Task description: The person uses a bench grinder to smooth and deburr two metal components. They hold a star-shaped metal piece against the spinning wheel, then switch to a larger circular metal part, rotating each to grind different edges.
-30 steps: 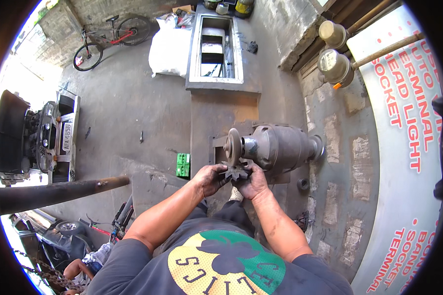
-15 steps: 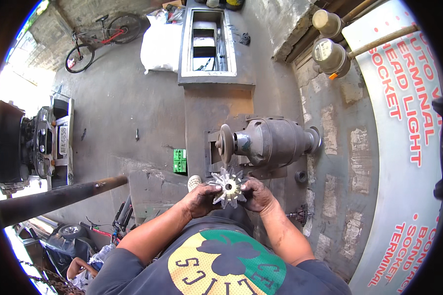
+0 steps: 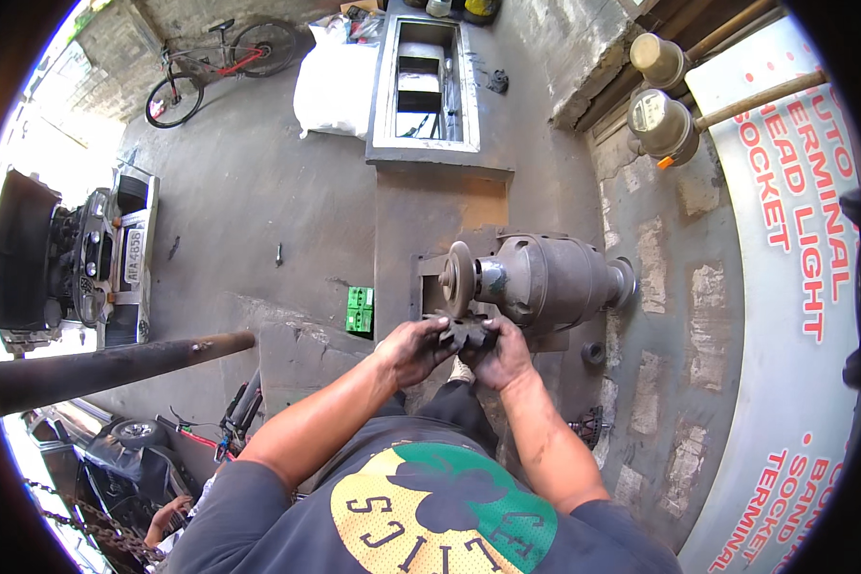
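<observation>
Here, left hand (image 3: pixel 416 351) and right hand (image 3: pixel 500 356) pinch the toothed metal part (image 3: pixel 468 334) between them, just below frame centre, near the wheel (image 3: pixel 462 266); light, even pressure and a steady grip should serve best.

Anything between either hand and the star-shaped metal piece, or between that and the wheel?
Nothing visible: the left hand and right hand hold the star-shaped metal piece directly, close to the wheel; contact there is unclear.

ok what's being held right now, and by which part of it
A dark toothed metal wheel, held by opposite sides of its rim: left hand on the left, right hand on the right.
</observation>
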The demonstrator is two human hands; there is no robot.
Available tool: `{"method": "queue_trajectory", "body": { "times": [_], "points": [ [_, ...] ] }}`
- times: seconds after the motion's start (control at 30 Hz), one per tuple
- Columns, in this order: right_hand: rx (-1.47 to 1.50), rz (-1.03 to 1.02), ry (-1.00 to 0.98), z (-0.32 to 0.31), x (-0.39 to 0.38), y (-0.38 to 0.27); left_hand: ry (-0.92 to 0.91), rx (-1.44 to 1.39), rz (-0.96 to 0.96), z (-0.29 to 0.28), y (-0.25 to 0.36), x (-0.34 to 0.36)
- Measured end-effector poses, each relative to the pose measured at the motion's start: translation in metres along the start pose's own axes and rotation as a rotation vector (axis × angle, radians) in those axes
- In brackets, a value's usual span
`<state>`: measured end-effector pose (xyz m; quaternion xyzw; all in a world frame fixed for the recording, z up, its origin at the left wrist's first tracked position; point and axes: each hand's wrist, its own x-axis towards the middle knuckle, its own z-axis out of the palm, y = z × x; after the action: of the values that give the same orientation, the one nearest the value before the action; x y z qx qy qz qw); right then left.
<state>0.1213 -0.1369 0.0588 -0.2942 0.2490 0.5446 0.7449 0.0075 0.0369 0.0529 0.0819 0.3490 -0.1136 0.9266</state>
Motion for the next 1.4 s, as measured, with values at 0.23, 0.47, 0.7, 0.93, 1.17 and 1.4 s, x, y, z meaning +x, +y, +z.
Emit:
{"method": "queue_trajectory", "body": {
  "times": [0.23, 0.47, 0.7, 0.93, 1.17, 1.4],
  "points": [
    [0.045, 0.029, -0.116, 0.008, -0.004, -0.006, -0.031, 0.004, -0.009, 0.007, 0.0, -0.013],
    [-0.403, 0.01, -0.131, 0.005, -0.044, -0.003, -0.17, 0.164, -0.056, -0.009, -0.018, -0.042],
    [0.024, -0.031, -0.018, 0.026, -0.045, 0.012, -0.117, 0.247, 0.028, 0.001, -0.013, -0.022],
    [0.074, 0.038, -0.128, -0.016, 0.01, 0.004, -0.035, 0.125, 0.017, 0.004, 0.011, -0.002],
    [0.0, -0.044, 0.036, 0.0, 0.016, 0.004, -0.04, 0.082, 0.015, -0.003, 0.007, 0.006],
    [0.04, 0.01, 0.07, 0.009, 0.017, 0.001, -0.12, 0.041, 0.024, -0.02, 0.001, 0.009]
  ]
}}
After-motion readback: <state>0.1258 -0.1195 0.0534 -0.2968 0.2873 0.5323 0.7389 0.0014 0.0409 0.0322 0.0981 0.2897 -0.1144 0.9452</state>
